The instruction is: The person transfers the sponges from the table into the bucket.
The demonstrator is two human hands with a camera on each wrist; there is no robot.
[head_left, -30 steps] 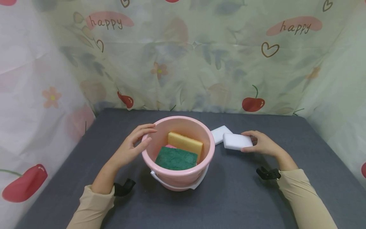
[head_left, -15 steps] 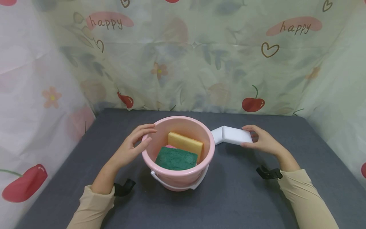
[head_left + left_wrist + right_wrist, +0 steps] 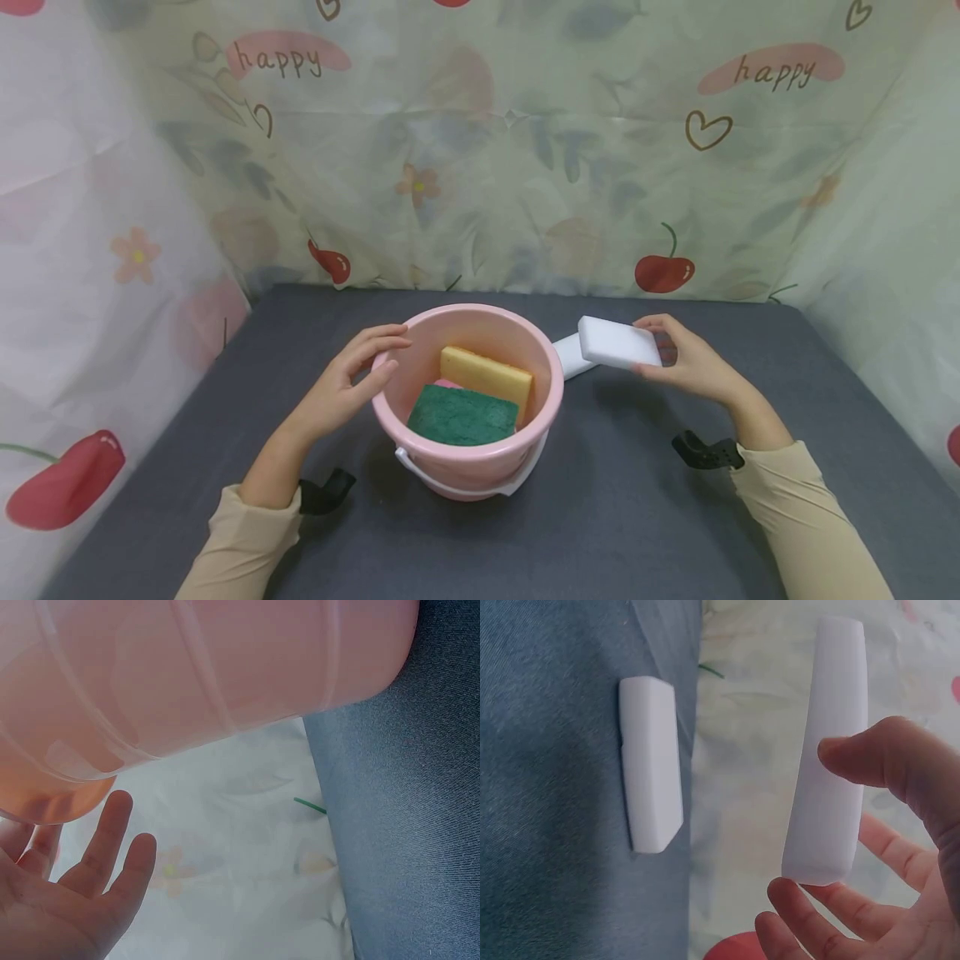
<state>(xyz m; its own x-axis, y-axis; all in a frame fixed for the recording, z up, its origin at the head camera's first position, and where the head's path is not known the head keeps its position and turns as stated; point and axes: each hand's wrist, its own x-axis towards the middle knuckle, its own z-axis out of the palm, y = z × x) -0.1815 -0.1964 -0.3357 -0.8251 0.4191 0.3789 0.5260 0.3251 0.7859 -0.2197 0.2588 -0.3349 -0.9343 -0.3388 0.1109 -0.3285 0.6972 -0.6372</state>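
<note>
My right hand (image 3: 693, 362) pinches a white sponge (image 3: 618, 343) by its right end, above the table. In the right wrist view the thumb presses one broad face of the held sponge (image 3: 829, 750), with fingers behind and below it. A second white sponge (image 3: 651, 765) lies on the table, partly hidden in the head view by the bucket and the held one. My left hand (image 3: 341, 387) rests at the left rim of a pink bucket (image 3: 465, 475), fingers relaxed and fingertips over the edge. Inside the bucket are a green scouring sponge (image 3: 465, 415) and a yellow sponge (image 3: 487, 375).
A sliver of something pink (image 3: 448, 383) shows between the sponges in the bucket. The bucket's white handle (image 3: 465, 492) hangs down at its front. Dark cloth covers the table (image 3: 600, 533), and a printed curtain (image 3: 510, 192) stands behind and at both sides.
My right hand has raised the white sponge from low over the table and moved it slightly away from me. It now overlaps the second white sponge's right part. My left hand has stayed put.
</note>
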